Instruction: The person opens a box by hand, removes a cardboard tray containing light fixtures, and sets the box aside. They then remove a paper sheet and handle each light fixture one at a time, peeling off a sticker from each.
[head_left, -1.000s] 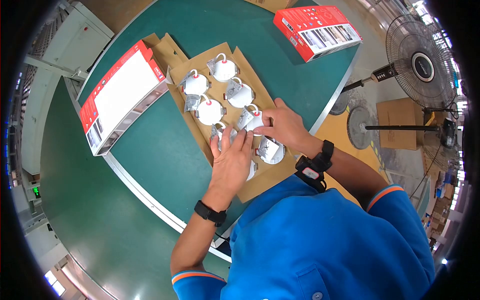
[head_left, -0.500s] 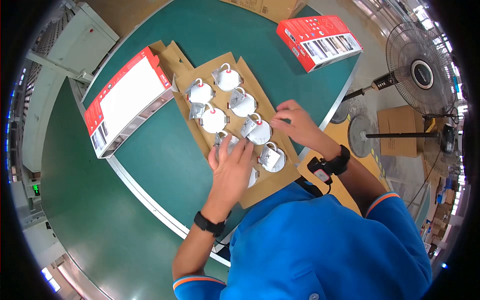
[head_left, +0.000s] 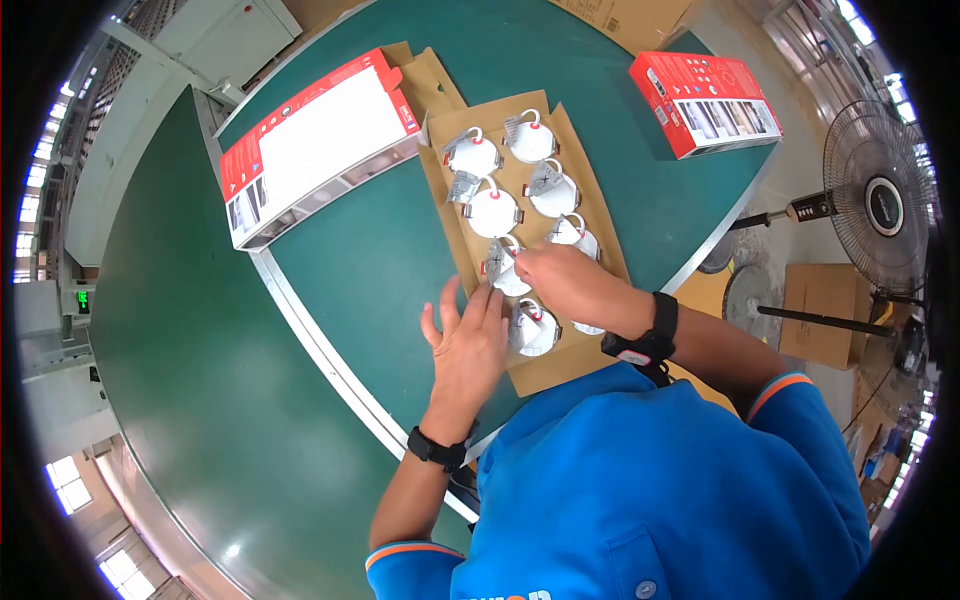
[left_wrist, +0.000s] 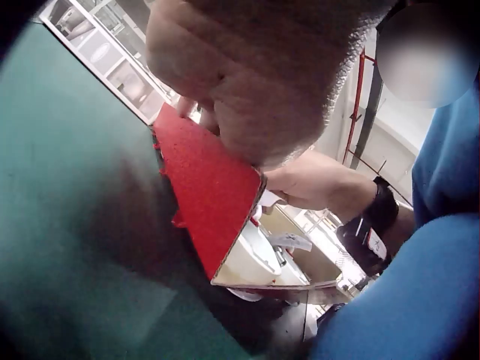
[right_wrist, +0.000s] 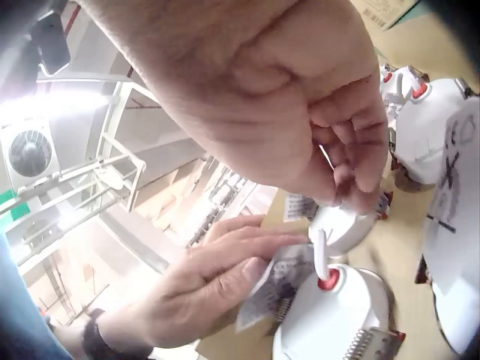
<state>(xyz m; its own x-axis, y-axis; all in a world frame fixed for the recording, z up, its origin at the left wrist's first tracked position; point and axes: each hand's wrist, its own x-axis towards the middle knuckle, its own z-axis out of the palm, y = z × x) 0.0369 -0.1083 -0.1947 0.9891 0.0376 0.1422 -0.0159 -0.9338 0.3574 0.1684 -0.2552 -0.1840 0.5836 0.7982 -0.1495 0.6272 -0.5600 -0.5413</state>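
Note:
An opened cardboard tray box [head_left: 570, 375] holds two rows of round white downlights [head_left: 494, 213], each with a looped white cable, a red collar, spring clips and a silver tag. My right hand [head_left: 575, 287] reaches across the box from the right. Its curled fingertips pinch at a downlight [right_wrist: 341, 231] in the left row, covering the spot they hold. My left hand [head_left: 472, 345] lies along the box's left side, fingers extended. In the right wrist view those fingers touch a printed tag [right_wrist: 281, 281] beside a nearer downlight [right_wrist: 330, 322].
A red and white carton [head_left: 325, 140] lies flat left of the tray box, meeting its far corner. Another red carton [head_left: 705, 105] sits at the table's right edge. A brown box [head_left: 630, 20] stands at the back. A floor fan [head_left: 880, 205] is beyond the table's right edge.
My right hand lifted away to the right, then came back across the box to the left row. My left hand slid back toward the box's left edge. The head view shifted.

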